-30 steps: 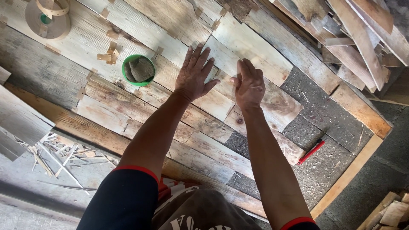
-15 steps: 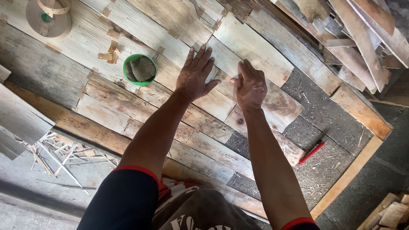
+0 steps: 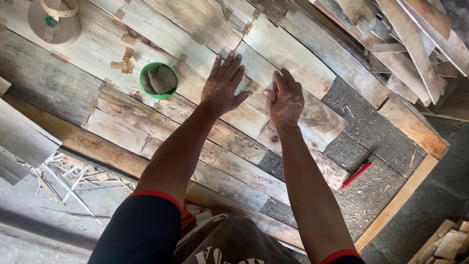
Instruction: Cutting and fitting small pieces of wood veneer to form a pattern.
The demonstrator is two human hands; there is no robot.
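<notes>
— While both arms stretch forward over the board floor, where do the hands sit?

— Left hand (image 3: 222, 88) lies flat, palm down, fingers spread wide, on the pale wooden plank (image 3: 286, 51) and the joint just below it. Right hand (image 3: 285, 100) rests just beside it, fingers closer together and slightly curled, thumb pointing toward the left hand.

— Is either hand pinching anything?

— Neither closes around anything that I can see. Both press down on wood. The left is plainly splayed; the right is flatter at the palm with its fingertips on the plank's lower edge, where a small tan strip of paper tape (image 3: 252, 84) bridges the seam between the two hands.

— So the plank lies under the hands, not inside a grasp?

— Yes. It runs diagonally up and to the right from the fingertips, fitted among other weathered planks.

— What else is near?

— A green cup (image 3: 158, 80) with a grey-brown wad inside stands on the boards just left of the left hand, apart from it. A roll of brown paper tape (image 3: 53, 20) lies far up left. A red pencil (image 3: 356, 174) lies on the dark grey fibre panel (image 3: 371, 127) to the lower right, well apart from the right hand. Loose planks (image 3: 415, 34) are stacked at the upper right, and wood splinters (image 3: 63, 178) are scattered at the lower left.
</notes>
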